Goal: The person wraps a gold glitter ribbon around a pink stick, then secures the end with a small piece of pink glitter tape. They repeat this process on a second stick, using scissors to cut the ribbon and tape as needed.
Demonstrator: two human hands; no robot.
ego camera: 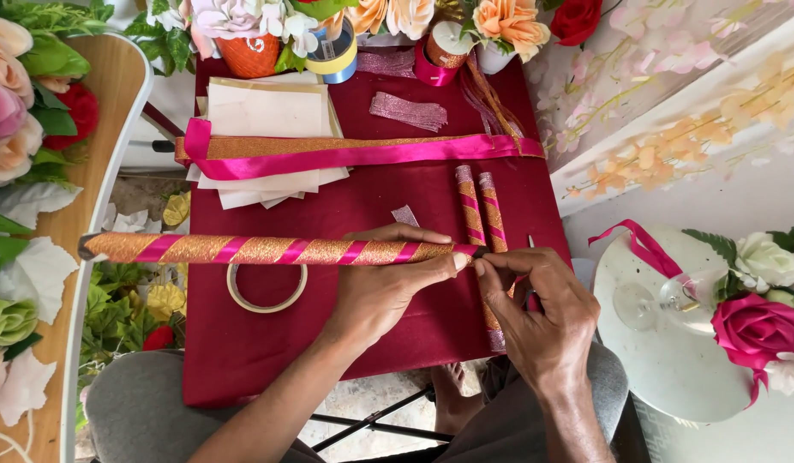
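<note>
Partly hidden: two short sticks wrapped in gold and pink ribbon [481,210], lower ends lost behind the hands. Cut off at the top edge: artificial flowers and rolls of ribbon and tape. Hard to make out: a small thin dark object [531,242] just above the right knuckles.

Left hand [384,287] closed around the right end of a long stick wound in gold glitter ribbon with pink stripes [268,249], thumb on top, fingers curled beneath. Right hand [542,317] pinched tight at that stick's tip, thumb and forefinger meeting on the pink ribbon end. Stick held level above a dark red cloth-covered board [397,193], left end reaching past the board's edge. Beneath it on the cloth, a ring of pale tape [266,289]. Farther up, a pink and gold ribbon strip [345,153] across a stack of cream paper sheets [268,111].
</note>
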